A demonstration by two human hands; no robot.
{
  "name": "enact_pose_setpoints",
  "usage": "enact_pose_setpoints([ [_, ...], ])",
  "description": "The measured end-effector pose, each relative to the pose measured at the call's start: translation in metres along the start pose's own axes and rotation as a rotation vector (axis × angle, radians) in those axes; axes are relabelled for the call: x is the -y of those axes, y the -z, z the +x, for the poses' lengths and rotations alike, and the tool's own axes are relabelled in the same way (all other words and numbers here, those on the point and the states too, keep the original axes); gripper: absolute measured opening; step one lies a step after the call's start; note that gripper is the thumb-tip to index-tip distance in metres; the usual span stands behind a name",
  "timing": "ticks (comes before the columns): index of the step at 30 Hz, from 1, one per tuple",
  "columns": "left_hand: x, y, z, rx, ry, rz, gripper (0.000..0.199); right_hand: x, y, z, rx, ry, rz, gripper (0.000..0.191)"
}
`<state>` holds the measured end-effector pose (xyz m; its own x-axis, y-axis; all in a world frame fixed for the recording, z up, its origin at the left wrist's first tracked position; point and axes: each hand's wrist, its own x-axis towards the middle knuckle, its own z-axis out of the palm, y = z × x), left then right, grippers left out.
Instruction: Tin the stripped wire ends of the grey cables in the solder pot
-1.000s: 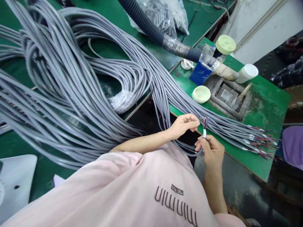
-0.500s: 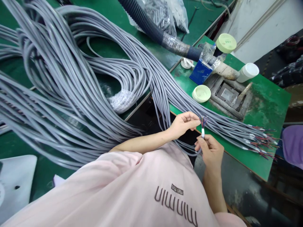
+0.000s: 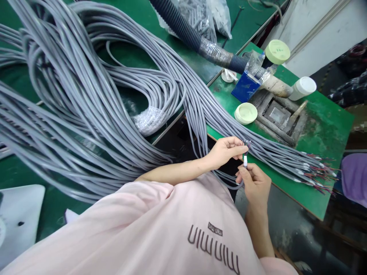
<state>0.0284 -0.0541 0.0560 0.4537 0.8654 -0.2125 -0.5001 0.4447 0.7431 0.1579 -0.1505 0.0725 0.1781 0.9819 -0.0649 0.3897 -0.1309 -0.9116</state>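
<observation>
My right hand [image 3: 255, 181] pinches a grey cable just below its white band [image 3: 245, 160]. Above the band, thin coloured wires [image 3: 248, 143] fan out from the cable end. My left hand [image 3: 229, 151] is closed on these wires, thumb across them, fingertips partly hidden. A long bundle of grey cables [image 3: 223, 118] runs behind both hands to the right, where stripped ends with red and dark wires [image 3: 318, 172] lie on the green board. Large loops of the same cable [image 3: 86, 76] cover the green table at the left.
A black hose [image 3: 177, 25] leads to a blue box [image 3: 246, 87]. Near it stand a pale green-lidded pot [image 3: 277, 52], an open pale tub [image 3: 246, 113], a white cup [image 3: 304, 87] and a grimy square metal tray [image 3: 259, 131]. Plastic bags [image 3: 197, 17] lie behind.
My left hand has moved slightly right, and its thumb now lies over the coloured wires. My right hand has hardly moved. The view has shifted a little.
</observation>
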Motion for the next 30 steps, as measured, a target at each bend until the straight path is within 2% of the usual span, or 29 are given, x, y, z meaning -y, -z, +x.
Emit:
enact_pose_setpoints([
  [13,0.0021,0.0022,-0.0006,0.030,0.093,-0.076,0.037,0.0028,-0.0005,-0.0021,-0.012,0.020,0.007,0.012],
  [30,0.0068,0.0073,0.0008,0.051,0.023,-0.012,0.036,0.0039,0.0001,0.0018,-0.039,-0.043,0.090,0.015],
])
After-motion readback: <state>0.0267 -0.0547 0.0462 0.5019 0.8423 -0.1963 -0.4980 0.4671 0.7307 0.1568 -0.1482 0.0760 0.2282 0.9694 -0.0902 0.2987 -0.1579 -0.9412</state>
